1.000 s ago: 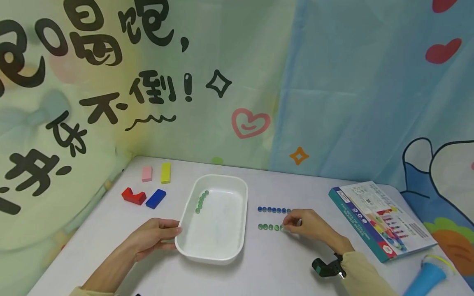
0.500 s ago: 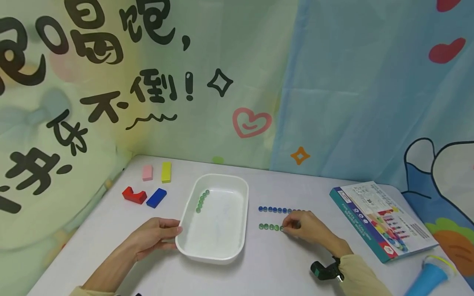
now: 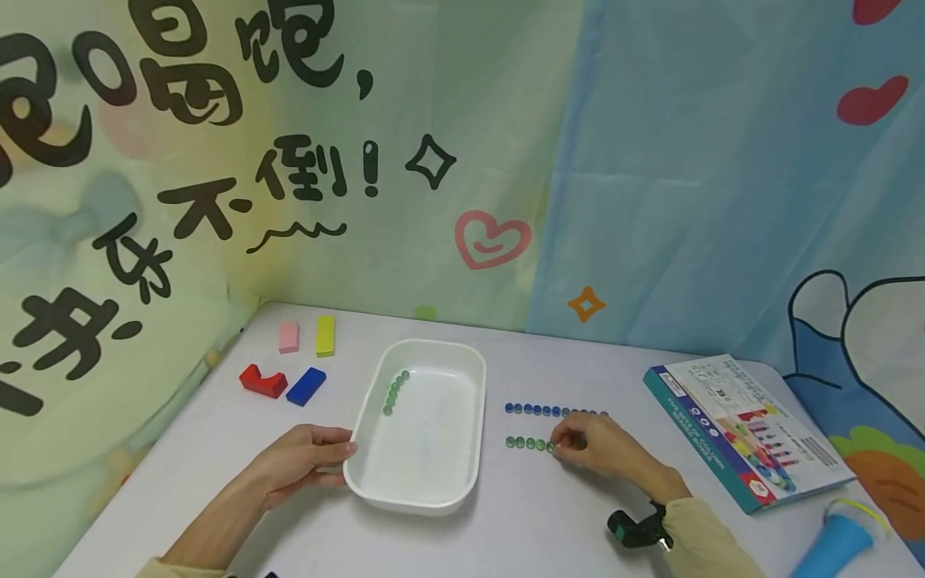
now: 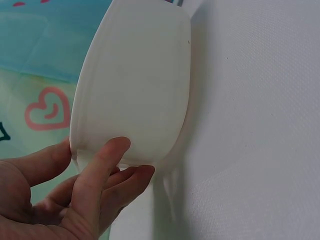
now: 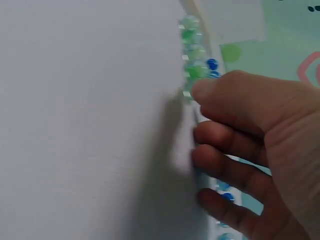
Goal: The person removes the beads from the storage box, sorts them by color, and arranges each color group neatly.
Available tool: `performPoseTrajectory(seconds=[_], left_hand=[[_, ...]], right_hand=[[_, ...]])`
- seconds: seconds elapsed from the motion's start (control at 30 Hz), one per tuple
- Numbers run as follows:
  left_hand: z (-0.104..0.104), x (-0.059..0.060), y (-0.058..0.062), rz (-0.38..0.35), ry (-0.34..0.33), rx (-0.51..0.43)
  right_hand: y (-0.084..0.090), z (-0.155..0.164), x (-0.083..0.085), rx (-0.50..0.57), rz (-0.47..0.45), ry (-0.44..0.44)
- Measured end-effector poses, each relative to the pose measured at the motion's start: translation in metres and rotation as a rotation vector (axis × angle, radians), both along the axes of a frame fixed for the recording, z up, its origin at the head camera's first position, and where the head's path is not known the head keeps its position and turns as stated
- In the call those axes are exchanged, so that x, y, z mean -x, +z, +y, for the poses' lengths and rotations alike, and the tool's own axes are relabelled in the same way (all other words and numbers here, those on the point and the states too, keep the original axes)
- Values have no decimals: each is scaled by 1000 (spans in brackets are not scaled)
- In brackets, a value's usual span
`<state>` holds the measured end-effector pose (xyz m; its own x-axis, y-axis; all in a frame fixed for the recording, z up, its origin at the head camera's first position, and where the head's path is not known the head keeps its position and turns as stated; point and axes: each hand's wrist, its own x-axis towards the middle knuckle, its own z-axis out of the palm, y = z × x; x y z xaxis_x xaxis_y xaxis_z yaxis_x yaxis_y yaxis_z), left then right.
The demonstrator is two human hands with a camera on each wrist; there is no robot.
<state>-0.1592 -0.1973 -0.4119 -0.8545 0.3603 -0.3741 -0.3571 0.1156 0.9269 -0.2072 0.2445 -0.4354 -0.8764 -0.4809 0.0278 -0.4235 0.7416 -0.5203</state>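
My left hand [image 3: 307, 459] grips the near left side of a white plastic tray [image 3: 441, 457]; in the left wrist view its fingers [image 4: 142, 175] bend around the tray's end. Inside the tray lies a short slanted row of green glass beads [image 3: 393, 393]. Right of the tray, another row of green beads [image 3: 530, 443] lies on the white table. My right hand [image 3: 600, 443] pinches the bead at the right end of that row, its thumb [image 5: 215, 92] partly covering it. Just behind, a longer row of blue beads [image 3: 536, 409] is partly hidden by this hand.
Pink [image 3: 288, 337], yellow [image 3: 325, 336], blue [image 3: 307, 387] and red [image 3: 263, 382] blocks lie at the back left. A flat box [image 3: 747, 429] lies on the right, with a blue toy microphone [image 3: 838, 542] in front of it. A printed cloth hangs behind the table.
My right hand has shifted very slightly at the end of the green row, and more of the blue row's right end shows behind it. The left hand and tray stay put.
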Motion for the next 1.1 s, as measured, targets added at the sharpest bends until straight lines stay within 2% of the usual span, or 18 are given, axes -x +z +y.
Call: performPoseTrajectory(seconds=[0.1,0.23,0.43,0.57,0.67,0.83,0.93,1.1], left_hand=[[-1,0,-1,2,-1,-6],[0,0,0,3,3,-12],[0,-1,0,-1,6,-13],[1,-1,0,3,4,-10],[0,-1,0,3,2,-7],[0,0,-1,0,-1,-11],[-1,0,-1,10,-5,-17],[-2,1,-2,19,-12,-33]], right_hand=[[9,-2,3,-10,3,10],[29,-18,12,-15,63,46],[62,-78,29,6,82,157],[73,-127,41,14,53,259],[70,-161,50,0,15,314],[52,-203,60,-43,-63,350],[42,-218,63,-67,-121,331],[30,-229,65,-140,-140,277]])
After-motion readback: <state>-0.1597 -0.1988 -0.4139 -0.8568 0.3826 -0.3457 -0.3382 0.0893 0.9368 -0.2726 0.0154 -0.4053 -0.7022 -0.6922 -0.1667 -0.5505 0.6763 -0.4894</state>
